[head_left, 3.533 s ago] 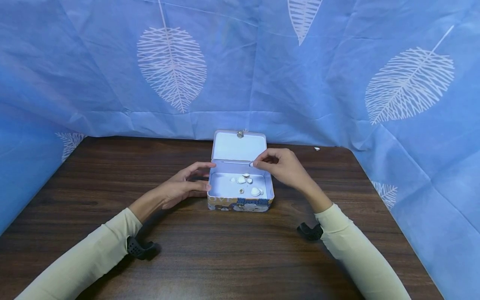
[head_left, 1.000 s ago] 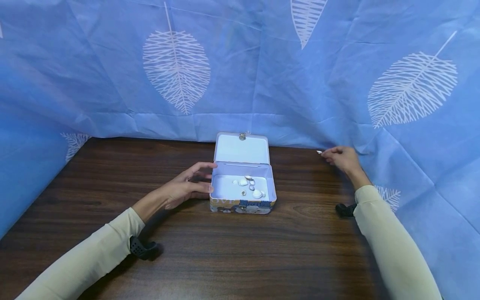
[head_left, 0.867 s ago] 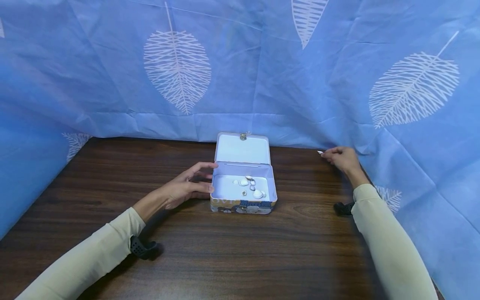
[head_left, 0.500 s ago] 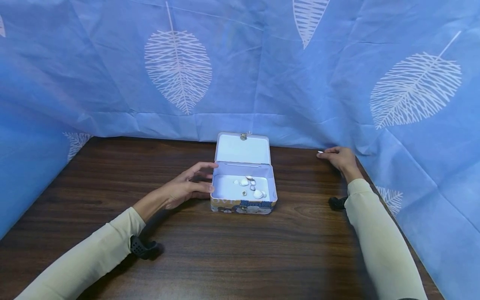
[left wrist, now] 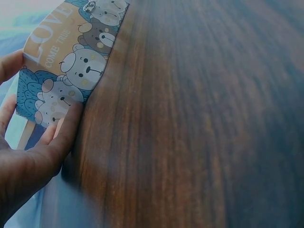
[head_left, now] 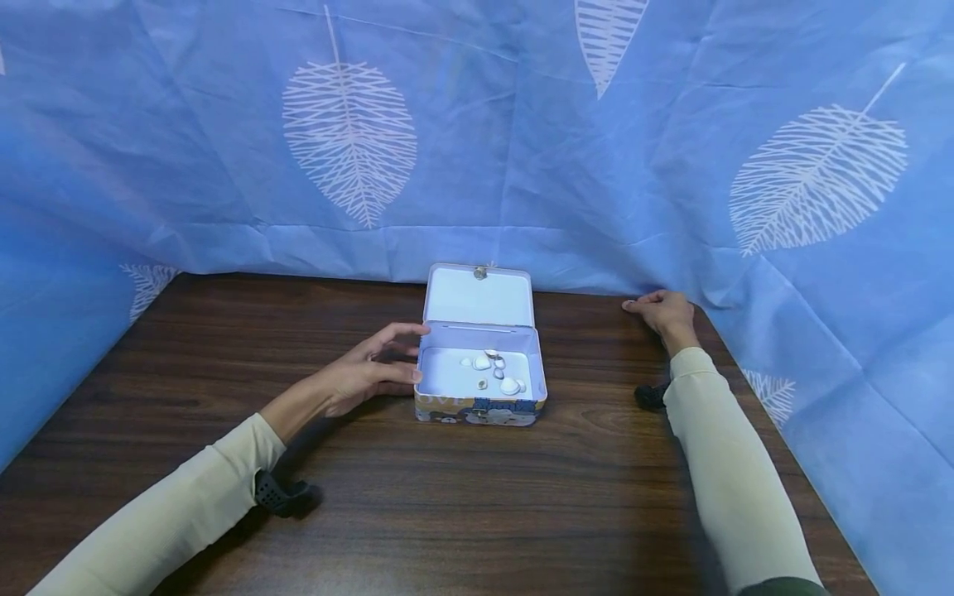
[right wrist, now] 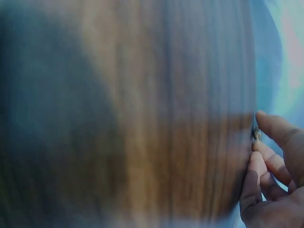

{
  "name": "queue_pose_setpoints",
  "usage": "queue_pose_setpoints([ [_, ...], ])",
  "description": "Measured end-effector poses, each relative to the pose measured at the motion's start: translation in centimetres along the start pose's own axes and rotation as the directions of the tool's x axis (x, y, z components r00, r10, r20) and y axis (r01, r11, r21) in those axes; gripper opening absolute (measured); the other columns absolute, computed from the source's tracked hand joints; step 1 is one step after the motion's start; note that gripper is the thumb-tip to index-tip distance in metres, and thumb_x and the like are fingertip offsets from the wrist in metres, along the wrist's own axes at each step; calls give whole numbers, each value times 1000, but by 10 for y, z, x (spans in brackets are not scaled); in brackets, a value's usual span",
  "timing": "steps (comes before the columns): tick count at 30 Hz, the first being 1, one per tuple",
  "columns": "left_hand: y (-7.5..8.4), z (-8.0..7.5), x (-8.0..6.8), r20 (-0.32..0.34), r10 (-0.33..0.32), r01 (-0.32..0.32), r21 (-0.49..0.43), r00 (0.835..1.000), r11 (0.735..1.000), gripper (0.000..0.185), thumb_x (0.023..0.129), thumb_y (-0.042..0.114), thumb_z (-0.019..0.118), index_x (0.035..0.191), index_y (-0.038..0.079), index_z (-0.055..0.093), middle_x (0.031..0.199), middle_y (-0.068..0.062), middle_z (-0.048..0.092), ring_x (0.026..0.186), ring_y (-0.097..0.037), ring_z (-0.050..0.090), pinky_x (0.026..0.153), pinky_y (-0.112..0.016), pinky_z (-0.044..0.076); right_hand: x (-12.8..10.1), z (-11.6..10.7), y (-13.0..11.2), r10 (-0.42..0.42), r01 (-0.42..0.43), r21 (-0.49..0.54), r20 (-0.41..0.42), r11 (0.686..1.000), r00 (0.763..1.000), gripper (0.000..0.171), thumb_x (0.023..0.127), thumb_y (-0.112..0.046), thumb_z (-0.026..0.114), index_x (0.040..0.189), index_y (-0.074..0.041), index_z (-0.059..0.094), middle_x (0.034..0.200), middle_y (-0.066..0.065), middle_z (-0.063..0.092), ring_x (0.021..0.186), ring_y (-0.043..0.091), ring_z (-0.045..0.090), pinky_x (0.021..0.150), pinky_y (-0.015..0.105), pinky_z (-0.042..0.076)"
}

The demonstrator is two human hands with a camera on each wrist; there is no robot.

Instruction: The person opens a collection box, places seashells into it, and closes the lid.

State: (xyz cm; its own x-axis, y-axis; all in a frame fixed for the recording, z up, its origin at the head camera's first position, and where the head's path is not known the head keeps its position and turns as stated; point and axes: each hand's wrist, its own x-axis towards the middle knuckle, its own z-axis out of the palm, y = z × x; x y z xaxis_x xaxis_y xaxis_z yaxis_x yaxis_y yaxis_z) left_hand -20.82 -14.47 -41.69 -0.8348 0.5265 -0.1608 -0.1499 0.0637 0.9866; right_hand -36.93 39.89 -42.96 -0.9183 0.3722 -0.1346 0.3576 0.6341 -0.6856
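Note:
An opened tin box (head_left: pixel 480 407) with cartoon bears, its lid tilted back, stands on the table with several small white seashells (head_left: pixel 510 386) inside. My left hand (head_left: pixel 365 371) rests against its left side, fingers spread and thumb extended. The left wrist view shows the fingers (left wrist: pixel 67 126) touching the printed wall (left wrist: pixel 86 69). Near the table's back right corner, my right hand (head_left: pixel 666 313) pinches a small seashell (head_left: pixel 631 301) between thumb and fingers. That seashell (right wrist: pixel 257 133) shows between the fingertips in the right wrist view, partly hidden.
The dark wooden table (head_left: pixel 477 505) ends at the back against a blue curtain (head_left: pixel 522 165) with white leaf prints. The curtain also hangs along the right and left sides. A black band (head_left: pixel 281 494) sits on the left wrist, another (head_left: pixel 650 397) on the right.
My right hand has gone from above the box to the table's back right, and its fingers have closed round the seashell there. The left hand stays by the box.

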Motion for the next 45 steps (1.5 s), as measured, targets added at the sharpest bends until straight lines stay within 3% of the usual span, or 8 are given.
queue_pose_setpoints([
  [2,0,0,0,1,-1,1,0,1000,1000,82,104,12,78,175,20,36,174,-23,29,161,-46,38,122,-53,57,21,5,12,3,-3,-14,-18,1000,1000,37,95,-38,89,111,-7,79,146,23,60,137,40,49,129,58,41],
  [7,-1,0,0,6,2,-2,-1,1000,1000,83,104,12,78,176,19,35,174,-24,29,161,-46,37,122,-53,57,36,7,24,3,-4,-23,-39,1000,999,32,97,-38,88,109,-9,81,139,21,63,135,40,49,129,59,41],
  [16,0,-1,0,-1,3,-3,-3,1000,1000,82,104,12,78,174,21,38,174,-23,28,161,-46,37,122,-53,57,5,2,1,15,-16,-44,-36,999,999,27,105,-38,81,103,-11,80,141,23,60,121,37,53,113,57,49],
  [21,0,0,0,1,5,-5,-4,1000,1000,83,104,12,78,175,20,37,174,-23,29,161,-46,38,121,-53,58,23,4,16,-38,37,-75,-19,996,999,29,104,-41,80,107,-12,81,135,20,65,124,40,54,113,60,49],
  [24,1,0,0,0,8,-8,1,1000,1000,82,104,12,78,174,21,37,174,-23,29,160,-46,39,121,-53,58,29,5,19,-74,72,-103,-19,992,997,29,103,-41,80,106,-13,81,120,12,73,118,36,58,109,57,52],
  [28,1,0,0,-4,4,-4,1,1000,1000,81,104,12,78,174,22,38,173,-23,30,160,-45,39,120,-52,59,0,-1,1,-113,113,-132,7,985,994,32,106,-36,77,114,-6,81,112,13,77,112,35,61,107,56,53],
  [34,1,0,0,-4,-8,8,-8,1000,1000,82,103,12,79,174,22,38,173,-22,30,160,-45,38,121,-52,58,-46,-5,-20,-169,172,-148,35,974,985,40,112,-32,69,128,3,76,131,25,71,118,40,60,110,59,52],
  [45,2,0,0,-5,-17,17,-3,1000,1000,82,103,13,79,174,23,38,172,-23,30,160,-44,39,122,-53,57,-62,-8,-26,-252,258,-132,58,957,966,43,114,-37,67,130,2,74,136,27,72,116,37,64,96,47,53],
])
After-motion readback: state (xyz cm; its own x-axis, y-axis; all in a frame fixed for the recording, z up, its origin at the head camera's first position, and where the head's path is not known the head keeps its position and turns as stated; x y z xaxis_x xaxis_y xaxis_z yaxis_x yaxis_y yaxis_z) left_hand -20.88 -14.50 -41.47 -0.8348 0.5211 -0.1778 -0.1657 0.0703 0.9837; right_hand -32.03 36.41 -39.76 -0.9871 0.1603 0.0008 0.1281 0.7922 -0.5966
